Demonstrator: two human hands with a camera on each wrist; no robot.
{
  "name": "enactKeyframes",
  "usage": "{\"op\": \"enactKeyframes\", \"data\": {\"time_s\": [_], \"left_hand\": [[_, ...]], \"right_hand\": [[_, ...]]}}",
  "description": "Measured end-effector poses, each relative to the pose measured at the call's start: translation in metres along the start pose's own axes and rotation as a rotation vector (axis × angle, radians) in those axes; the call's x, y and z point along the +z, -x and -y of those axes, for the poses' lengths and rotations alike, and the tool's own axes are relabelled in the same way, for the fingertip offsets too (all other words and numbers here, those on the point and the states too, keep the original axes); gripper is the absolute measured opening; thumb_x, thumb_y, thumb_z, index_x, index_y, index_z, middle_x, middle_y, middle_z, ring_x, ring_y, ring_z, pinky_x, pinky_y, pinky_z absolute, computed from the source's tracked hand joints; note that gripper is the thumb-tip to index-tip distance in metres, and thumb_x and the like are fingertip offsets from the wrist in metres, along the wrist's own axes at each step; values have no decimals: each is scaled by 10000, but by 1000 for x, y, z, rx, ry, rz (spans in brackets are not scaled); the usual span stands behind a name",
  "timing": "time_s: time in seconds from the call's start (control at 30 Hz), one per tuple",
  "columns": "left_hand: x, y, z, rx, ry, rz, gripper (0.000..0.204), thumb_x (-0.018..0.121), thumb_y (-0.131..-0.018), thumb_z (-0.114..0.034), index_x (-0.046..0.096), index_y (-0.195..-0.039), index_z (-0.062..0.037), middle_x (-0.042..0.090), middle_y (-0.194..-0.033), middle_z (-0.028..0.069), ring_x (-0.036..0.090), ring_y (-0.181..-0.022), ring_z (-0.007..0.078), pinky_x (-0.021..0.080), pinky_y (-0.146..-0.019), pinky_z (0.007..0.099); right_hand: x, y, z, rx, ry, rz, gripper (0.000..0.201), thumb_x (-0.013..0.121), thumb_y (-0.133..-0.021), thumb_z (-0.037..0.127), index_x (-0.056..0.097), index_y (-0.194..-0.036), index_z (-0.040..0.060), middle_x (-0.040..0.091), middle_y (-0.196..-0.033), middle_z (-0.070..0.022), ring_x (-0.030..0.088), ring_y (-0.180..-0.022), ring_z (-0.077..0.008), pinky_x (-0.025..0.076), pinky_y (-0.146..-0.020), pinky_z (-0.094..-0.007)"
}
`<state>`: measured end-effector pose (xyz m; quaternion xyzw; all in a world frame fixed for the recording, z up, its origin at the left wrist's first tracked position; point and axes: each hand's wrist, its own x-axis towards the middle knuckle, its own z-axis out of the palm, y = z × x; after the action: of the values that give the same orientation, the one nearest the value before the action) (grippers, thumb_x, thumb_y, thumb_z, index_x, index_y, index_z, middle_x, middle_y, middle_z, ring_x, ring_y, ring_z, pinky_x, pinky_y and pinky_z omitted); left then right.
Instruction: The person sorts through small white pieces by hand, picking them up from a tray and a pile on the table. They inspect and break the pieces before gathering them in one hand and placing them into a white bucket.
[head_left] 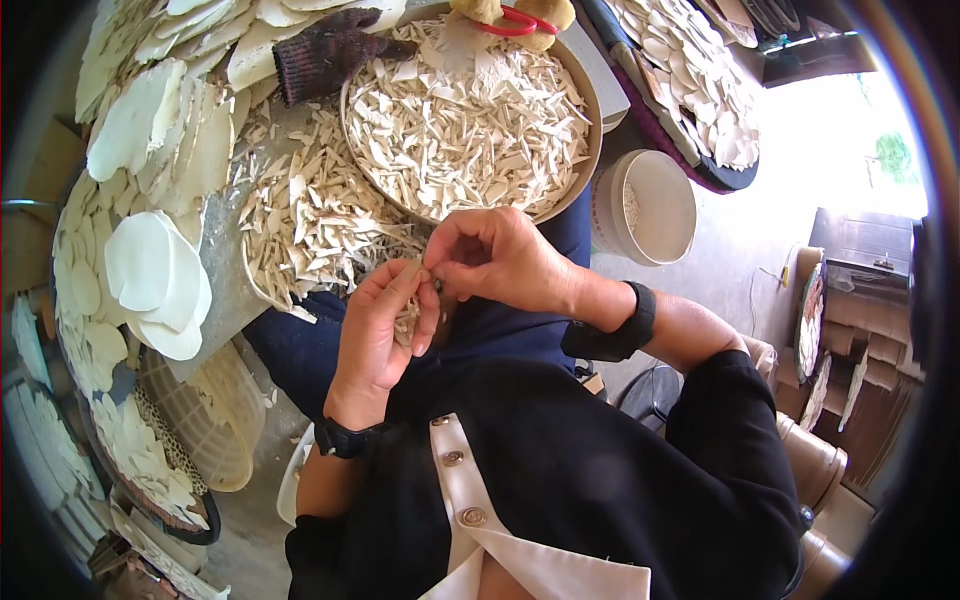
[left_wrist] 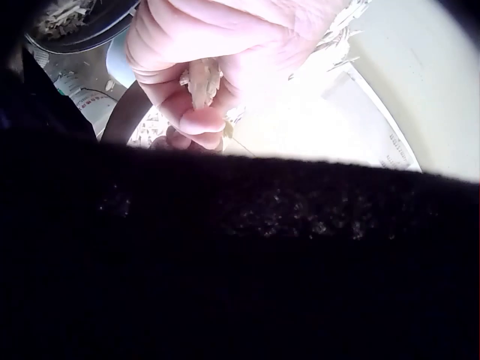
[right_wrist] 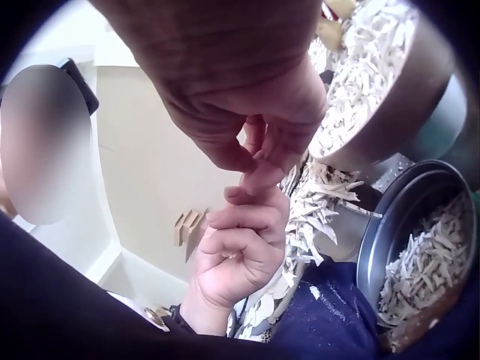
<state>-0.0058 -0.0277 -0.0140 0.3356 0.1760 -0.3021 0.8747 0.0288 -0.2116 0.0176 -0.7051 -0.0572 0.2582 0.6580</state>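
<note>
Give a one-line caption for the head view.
Both hands pinch a small pale sliver over a round tray of pale slivers.

Black top with white snap-buttoned placket [head_left: 455, 470], black wrist straps.

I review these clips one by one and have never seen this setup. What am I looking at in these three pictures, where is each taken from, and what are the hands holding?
There is no machine here: a person works with two bare hands. The large picture comes from a camera worn on the head, looking down; the other two come from cameras strapped to each wrist.

In the head view the left hand and the right hand meet over the lap and together pinch a small pale sliver, which the left wrist view shows between the fingers. What the sliver is made of cannot be told.

In front stands a round metal basin full of pale cut strips, with a dark knitted glove lying at its edge. More strips are heaped on a tray beside it, flat white oval pieces are stacked to the left, and a white plastic bucket stands on the floor.
</note>
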Motion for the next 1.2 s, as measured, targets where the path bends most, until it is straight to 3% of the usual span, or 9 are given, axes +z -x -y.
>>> {"op": "enactKeyframes", "data": {"time_s": [0.17,0.2,0.3,0.47,0.7,0.8,0.93,1.0,1.2], "left_hand": [[-1,-1,-5,48,28,8,238,529,-975,-263,579,-861,-60,591,-709,44,550,-506,119,381,-357,218],[-1,-2,-7,62,68,-7,258,516,-980,-280,578,-856,-63,588,-708,44,552,-511,122,384,-357,219],[0,-6,-14,111,145,15,292,471,-997,-317,561,-873,-69,559,-734,48,545,-559,119,387,-349,203],[-2,-4,-14,93,45,-30,242,513,-977,-295,561,-925,-64,558,-761,42,551,-591,118,401,-360,198],[-4,-2,-5,50,74,-68,239,528,-970,-265,605,-916,-46,585,-717,52,566,-550,135,398,-376,231],[-14,-3,-5,95,151,-24,282,497,-981,-295,612,-944,-39,599,-733,72,571,-554,148,403,-383,233],[-13,-5,-2,51,80,-76,338,457,-993,-333,606,-949,-32,638,-797,116,582,-568,166,415,-397,238],[-6,-4,0,-5,100,-79,326,476,-985,-324,603,-944,-27,653,-844,136,588,-583,168,419,-404,240],[-5,-1,3,2,26,8,226,516,-964,-250,577,-890,-45,613,-792,108,567,-574,150,407,-395,234]], "right_hand": [[-37,-22,5,-371,609,-191,97,620,-798,59,647,-889,42,636,-817,-110,648,-719,-253,525,-648,-342],[-49,-31,-1,-367,721,-238,112,627,-816,52,650,-925,35,630,-832,-86,638,-696,-200,517,-629,-306],[-71,-52,-15,-403,1059,-256,106,616,-837,121,654,-918,63,590,-842,-103,618,-716,-306,507,-626,-392],[-72,-60,-19,-341,1327,-180,65,610,-832,132,603,-868,78,547,-854,-101,612,-745,-319,501,-640,-432],[-73,-61,-15,-345,1280,-178,115,650,-770,100,565,-844,75,551,-851,-105,613,-755,-314,507,-652,-418],[-77,-59,-5,-323,1041,-248,132,675,-762,96,584,-854,73,595,-836,-79,624,-726,-244,509,-636,-366],[-42,-33,26,-271,588,-3,146,710,-785,138,615,-853,51,620,-765,-26,603,-671,-121,500,-610,-288],[-29,-30,34,-218,512,175,146,714,-778,140,620,-849,54,625,-774,-29,610,-674,-139,502,-614,-292],[-34,-87,-26,-326,1110,-164,169,644,-784,210,613,-841,54,627,-789,-130,635,-760,-322,503,-668,-428]]}}
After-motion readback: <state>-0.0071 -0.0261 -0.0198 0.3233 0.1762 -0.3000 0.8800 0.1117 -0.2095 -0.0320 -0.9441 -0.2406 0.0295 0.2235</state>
